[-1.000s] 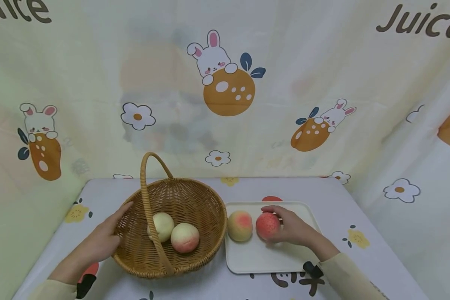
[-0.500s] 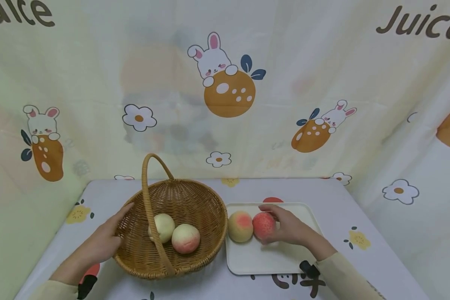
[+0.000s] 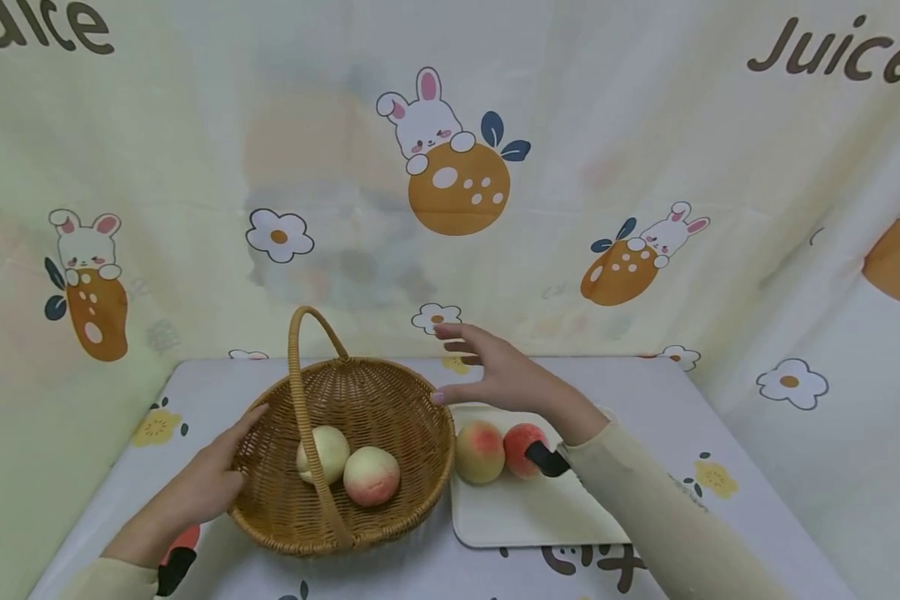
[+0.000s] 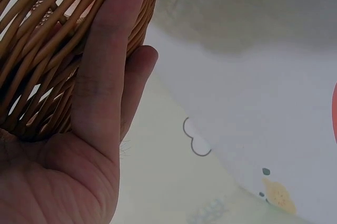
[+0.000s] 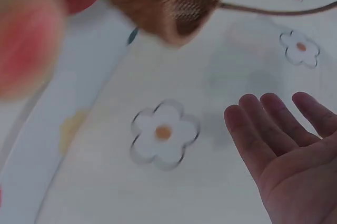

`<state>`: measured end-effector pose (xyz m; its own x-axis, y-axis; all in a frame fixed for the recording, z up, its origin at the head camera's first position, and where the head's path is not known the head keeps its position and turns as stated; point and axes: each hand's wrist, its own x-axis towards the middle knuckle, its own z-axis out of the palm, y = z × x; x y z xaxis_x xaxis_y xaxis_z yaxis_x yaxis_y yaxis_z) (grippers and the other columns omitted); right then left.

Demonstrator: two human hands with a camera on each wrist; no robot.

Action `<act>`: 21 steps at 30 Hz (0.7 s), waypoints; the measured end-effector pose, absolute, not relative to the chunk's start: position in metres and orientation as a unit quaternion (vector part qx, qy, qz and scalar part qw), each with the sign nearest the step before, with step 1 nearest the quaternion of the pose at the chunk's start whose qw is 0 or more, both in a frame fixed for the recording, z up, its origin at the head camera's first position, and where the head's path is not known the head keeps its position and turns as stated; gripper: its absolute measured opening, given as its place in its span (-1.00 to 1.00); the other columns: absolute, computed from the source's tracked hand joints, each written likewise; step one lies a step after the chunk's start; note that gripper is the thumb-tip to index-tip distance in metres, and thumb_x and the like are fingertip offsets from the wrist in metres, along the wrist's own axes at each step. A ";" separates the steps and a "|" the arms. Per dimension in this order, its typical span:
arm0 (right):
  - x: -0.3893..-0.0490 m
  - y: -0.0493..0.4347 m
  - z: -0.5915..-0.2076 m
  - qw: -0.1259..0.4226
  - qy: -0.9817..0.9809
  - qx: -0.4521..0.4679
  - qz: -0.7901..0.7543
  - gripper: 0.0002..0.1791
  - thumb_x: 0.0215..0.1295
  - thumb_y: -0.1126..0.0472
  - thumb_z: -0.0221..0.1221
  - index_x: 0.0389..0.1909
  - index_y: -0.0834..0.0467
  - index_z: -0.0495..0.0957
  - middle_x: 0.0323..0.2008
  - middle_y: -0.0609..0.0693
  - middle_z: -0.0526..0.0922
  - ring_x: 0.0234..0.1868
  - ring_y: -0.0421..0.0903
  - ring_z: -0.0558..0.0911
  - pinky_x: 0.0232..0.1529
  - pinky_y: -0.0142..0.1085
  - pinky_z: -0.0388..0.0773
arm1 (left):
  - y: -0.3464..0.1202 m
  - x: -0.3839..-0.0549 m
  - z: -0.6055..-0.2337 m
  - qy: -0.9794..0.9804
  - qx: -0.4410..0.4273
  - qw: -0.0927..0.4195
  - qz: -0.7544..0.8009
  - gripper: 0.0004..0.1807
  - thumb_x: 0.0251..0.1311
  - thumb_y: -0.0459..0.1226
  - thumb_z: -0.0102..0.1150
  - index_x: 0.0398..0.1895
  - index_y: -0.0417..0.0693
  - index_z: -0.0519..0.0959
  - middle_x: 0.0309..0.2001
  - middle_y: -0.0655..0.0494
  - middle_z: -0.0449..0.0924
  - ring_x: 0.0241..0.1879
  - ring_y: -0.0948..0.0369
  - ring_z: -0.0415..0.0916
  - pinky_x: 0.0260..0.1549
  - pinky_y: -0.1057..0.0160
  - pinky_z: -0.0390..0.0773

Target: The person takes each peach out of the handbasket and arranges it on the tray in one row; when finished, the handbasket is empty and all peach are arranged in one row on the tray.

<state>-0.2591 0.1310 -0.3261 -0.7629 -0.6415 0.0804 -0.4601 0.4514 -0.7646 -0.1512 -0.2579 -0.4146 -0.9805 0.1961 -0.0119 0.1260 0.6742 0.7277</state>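
Note:
My left hand point(image 3: 208, 482) rests against the left side of a round wicker basket point(image 3: 420, 417) with a tall handle. In the left wrist view, its straight fingers point(image 4: 102, 71) lie along the outside of the weave. Inside the basket lie a pale peach point(image 3: 332, 454) and a pale peach with a pink underside point(image 3: 372, 477). Raised above the far edge of a white tray, beside the basket's right rim, my right hand point(image 3: 506, 379) is empty with fingers spread. A yellow-red peach point(image 3: 480, 452) and a redder peach point(image 3: 521, 448), partly behind the right wrist strap, sit on the tray.
The white tray point(image 3: 532, 521) stands just right of the basket on a table with a printed white cloth point(image 3: 390, 575). A curtain point(image 3: 555, 275) with rabbits and flowers hangs behind the table and along both sides.
My right hand first slid the red peach left against the yellow-red one, then let go and rose up and left toward the basket's rim. The left hand stayed on the basket.

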 end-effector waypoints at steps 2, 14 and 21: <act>-0.263 0.112 -0.321 0.120 0.837 -0.340 -0.412 0.02 0.13 -0.08 0.46 0.55 0.01 0.16 0.47 -0.11 0.27 0.44 -0.02 0.34 0.37 -0.11 0.33 | -0.258 -0.151 -0.414 0.914 0.089 0.043 0.393 0.00 -0.08 -0.66 -0.11 0.60 -0.28 -0.05 0.48 -0.53 -0.03 0.42 -0.46 -0.05 0.26 -0.45 0.10; -0.267 0.041 -0.344 0.213 0.872 -0.373 -0.236 0.04 0.20 -0.24 0.35 0.57 0.12 0.13 0.47 0.09 0.31 0.45 0.00 0.32 0.37 -0.11 0.33 | -0.256 -0.152 -0.411 0.916 0.092 0.041 0.389 -0.01 -0.05 -0.66 -0.12 0.60 -0.26 -0.04 0.49 -0.51 -0.01 0.43 -0.43 -0.04 0.27 -0.43 0.10; -0.256 0.024 -0.361 0.259 0.884 -0.380 -0.089 0.03 0.12 -0.21 0.41 0.50 0.22 0.25 0.36 0.06 0.46 0.37 -0.08 0.41 0.35 -0.24 0.33 | -0.256 -0.153 -0.411 0.917 0.098 0.035 0.384 -0.03 -0.04 -0.67 -0.13 0.60 -0.28 -0.03 0.48 -0.50 0.01 0.43 -0.43 -0.03 0.27 -0.43 0.11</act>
<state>-0.2560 0.0241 -0.3611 -0.5774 -0.7177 -0.3892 -0.6256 0.6953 -0.3539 -0.1526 -0.2558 -0.4109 -0.9783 0.2066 0.0118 0.1535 0.6860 0.7113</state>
